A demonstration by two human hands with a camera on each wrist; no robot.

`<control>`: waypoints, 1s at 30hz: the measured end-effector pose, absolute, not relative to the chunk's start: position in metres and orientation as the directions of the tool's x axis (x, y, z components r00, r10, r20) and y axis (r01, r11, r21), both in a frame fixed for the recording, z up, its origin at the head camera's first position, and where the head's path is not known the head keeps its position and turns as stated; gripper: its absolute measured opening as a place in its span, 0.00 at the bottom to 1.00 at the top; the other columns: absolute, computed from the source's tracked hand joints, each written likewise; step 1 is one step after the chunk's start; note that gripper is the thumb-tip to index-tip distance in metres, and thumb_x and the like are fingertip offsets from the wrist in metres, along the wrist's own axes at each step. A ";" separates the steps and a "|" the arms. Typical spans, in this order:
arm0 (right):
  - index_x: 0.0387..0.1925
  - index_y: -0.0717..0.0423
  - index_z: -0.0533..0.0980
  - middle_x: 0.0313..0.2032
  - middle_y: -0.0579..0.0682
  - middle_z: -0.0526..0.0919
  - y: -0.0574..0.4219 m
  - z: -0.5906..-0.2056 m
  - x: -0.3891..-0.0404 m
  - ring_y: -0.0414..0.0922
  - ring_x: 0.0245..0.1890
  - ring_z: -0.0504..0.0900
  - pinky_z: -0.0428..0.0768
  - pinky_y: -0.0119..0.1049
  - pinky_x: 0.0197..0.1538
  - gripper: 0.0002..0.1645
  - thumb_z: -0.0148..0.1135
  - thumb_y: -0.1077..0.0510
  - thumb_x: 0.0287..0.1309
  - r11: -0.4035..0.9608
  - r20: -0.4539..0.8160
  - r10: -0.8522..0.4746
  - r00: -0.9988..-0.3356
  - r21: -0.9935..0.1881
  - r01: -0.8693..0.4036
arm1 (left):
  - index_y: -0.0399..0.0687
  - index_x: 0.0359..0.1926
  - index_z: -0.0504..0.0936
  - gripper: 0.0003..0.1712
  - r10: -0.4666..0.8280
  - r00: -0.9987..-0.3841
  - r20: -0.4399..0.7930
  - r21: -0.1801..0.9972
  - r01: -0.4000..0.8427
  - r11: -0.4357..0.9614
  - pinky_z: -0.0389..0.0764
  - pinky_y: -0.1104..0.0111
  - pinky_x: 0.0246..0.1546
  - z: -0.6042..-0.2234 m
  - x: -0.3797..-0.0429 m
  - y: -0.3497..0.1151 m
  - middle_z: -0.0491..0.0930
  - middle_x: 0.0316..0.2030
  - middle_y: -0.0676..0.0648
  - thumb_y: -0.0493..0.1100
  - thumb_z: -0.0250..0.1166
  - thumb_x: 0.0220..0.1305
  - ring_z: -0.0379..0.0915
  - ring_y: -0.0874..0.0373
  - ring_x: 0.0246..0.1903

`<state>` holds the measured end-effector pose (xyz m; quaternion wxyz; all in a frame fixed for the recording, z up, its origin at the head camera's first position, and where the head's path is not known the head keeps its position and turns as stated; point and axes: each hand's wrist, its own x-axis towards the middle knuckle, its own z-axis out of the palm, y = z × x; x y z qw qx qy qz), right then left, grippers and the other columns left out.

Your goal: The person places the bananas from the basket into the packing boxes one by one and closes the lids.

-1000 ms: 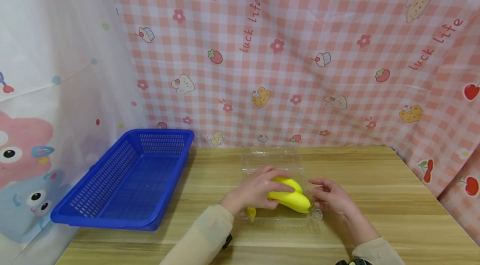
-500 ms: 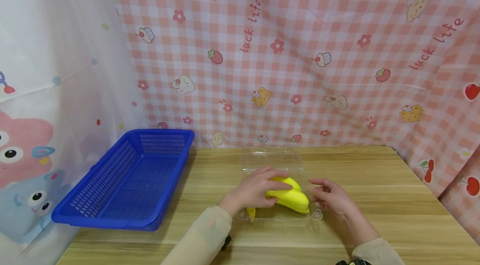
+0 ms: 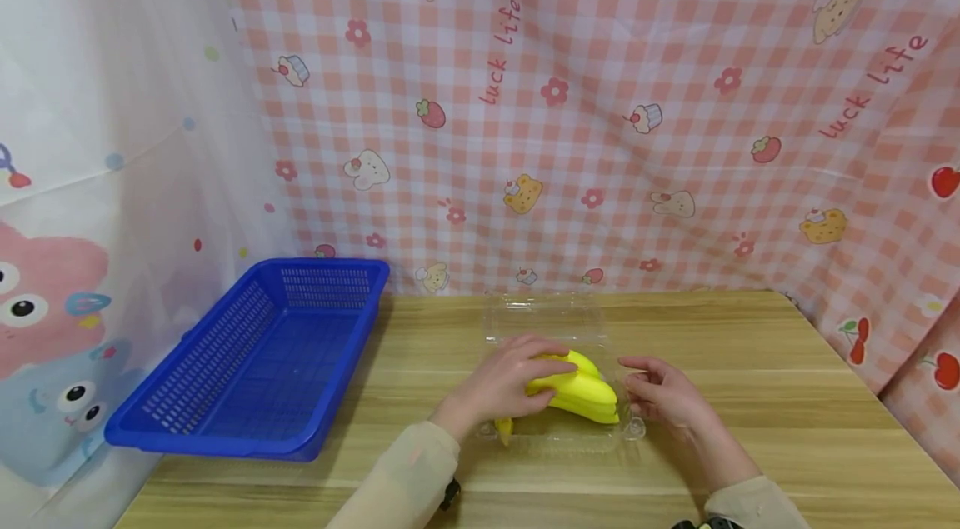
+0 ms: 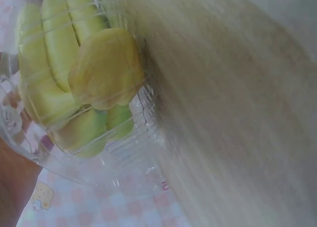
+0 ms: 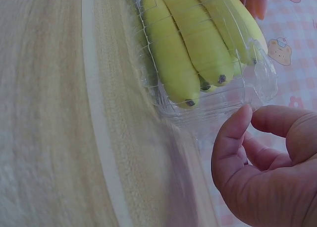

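A bunch of yellow bananas (image 3: 585, 397) lies in a clear plastic clamshell box (image 3: 545, 316), whose lid is folded back. My left hand (image 3: 513, 379) grips the bunch from above, its fingers over the bananas' left part. The brownish stem end (image 4: 106, 68) shows through the plastic in the left wrist view. At the box's right side, my right hand (image 3: 667, 396) pinches the edge with thumb and forefinger. The dark banana tips (image 5: 190, 103) point towards that hand in the right wrist view.
A blue plastic basket (image 3: 321, 404) with perforated sides stands on the left of the wooden table (image 3: 750, 362). Behind the table hangs a pink checked cloth (image 3: 585, 137), and a white printed cloth (image 3: 150, 121) hangs at the left.
My left hand has moved slightly left with the bananas, and the bunch has turned a little so more lower bananas show. My right hand has stayed at the box's edge.
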<state>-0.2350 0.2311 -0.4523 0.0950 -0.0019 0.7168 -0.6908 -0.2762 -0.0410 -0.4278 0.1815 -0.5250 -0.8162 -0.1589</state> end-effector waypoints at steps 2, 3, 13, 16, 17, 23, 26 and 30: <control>0.67 0.77 0.57 0.36 0.52 0.74 0.231 -0.452 -0.235 0.40 0.31 0.76 0.81 0.29 0.32 0.29 0.51 0.68 0.70 0.047 -0.133 -0.133 -0.982 -0.991 0.128 | 0.54 0.56 0.83 0.21 0.777 -0.393 0.492 0.070 0.907 0.414 0.67 0.54 0.65 -0.427 -0.274 -0.042 0.78 0.59 0.48 0.44 0.71 0.60 0.70 0.51 0.62; 0.67 0.77 0.57 0.36 0.52 0.74 0.231 -0.452 -0.235 0.40 0.31 0.76 0.81 0.29 0.32 0.29 0.51 0.68 0.70 0.048 -0.134 -0.133 -0.982 -0.991 0.129 | 0.54 0.56 0.84 0.21 0.765 -0.401 0.504 0.070 0.902 0.426 0.67 0.55 0.65 -0.427 -0.273 -0.043 0.78 0.59 0.49 0.44 0.71 0.60 0.70 0.51 0.61; 0.68 0.77 0.57 0.36 0.52 0.73 0.231 -0.451 -0.234 0.40 0.31 0.75 0.81 0.29 0.33 0.29 0.51 0.67 0.71 0.052 -0.142 -0.142 -0.980 -0.989 0.136 | 0.47 0.52 0.85 0.21 0.677 -0.419 0.605 0.142 0.894 0.425 0.71 0.62 0.62 -0.425 -0.271 -0.051 0.82 0.52 0.48 0.43 0.73 0.57 0.76 0.55 0.55; 0.68 0.76 0.57 0.37 0.52 0.73 0.232 -0.451 -0.235 0.40 0.31 0.75 0.81 0.29 0.33 0.29 0.50 0.67 0.71 0.058 -0.148 -0.143 -0.979 -0.988 0.141 | 0.46 0.52 0.85 0.20 0.650 -0.435 0.623 0.173 0.887 0.427 0.73 0.65 0.60 -0.425 -0.271 -0.054 0.83 0.50 0.49 0.42 0.73 0.57 0.77 0.55 0.53; 0.68 0.76 0.57 0.37 0.53 0.73 0.232 -0.451 -0.235 0.40 0.31 0.75 0.81 0.29 0.33 0.29 0.50 0.67 0.71 0.061 -0.149 -0.146 -0.978 -0.988 0.141 | 0.46 0.51 0.85 0.20 0.641 -0.445 0.626 0.186 0.883 0.431 0.74 0.65 0.59 -0.425 -0.271 -0.055 0.83 0.50 0.49 0.42 0.73 0.57 0.77 0.55 0.53; 0.68 0.76 0.56 0.37 0.53 0.74 0.232 -0.451 -0.235 0.41 0.31 0.76 0.81 0.30 0.33 0.30 0.51 0.66 0.71 0.064 -0.149 -0.152 -0.977 -0.988 0.141 | 0.45 0.53 0.84 0.20 0.589 -0.544 0.598 0.302 0.833 0.463 0.75 0.62 0.58 -0.425 -0.270 -0.060 0.83 0.51 0.48 0.41 0.72 0.58 0.76 0.53 0.54; 0.68 0.76 0.57 0.37 0.53 0.74 0.232 -0.451 -0.235 0.41 0.32 0.76 0.81 0.29 0.33 0.30 0.51 0.66 0.71 0.065 -0.146 -0.149 -0.978 -0.988 0.138 | 0.44 0.54 0.84 0.21 0.562 -0.583 0.587 0.354 0.809 0.469 0.77 0.62 0.56 -0.425 -0.269 -0.063 0.83 0.51 0.47 0.40 0.72 0.59 0.77 0.53 0.52; 0.67 0.77 0.56 0.37 0.51 0.73 0.232 -0.451 -0.235 0.40 0.32 0.76 0.81 0.29 0.33 0.30 0.51 0.66 0.71 0.066 -0.131 -0.146 -0.981 -0.990 0.123 | 0.46 0.53 0.84 0.20 0.521 -0.624 0.582 0.426 0.780 0.458 0.81 0.63 0.49 -0.424 -0.269 -0.065 0.83 0.50 0.47 0.39 0.72 0.59 0.79 0.55 0.46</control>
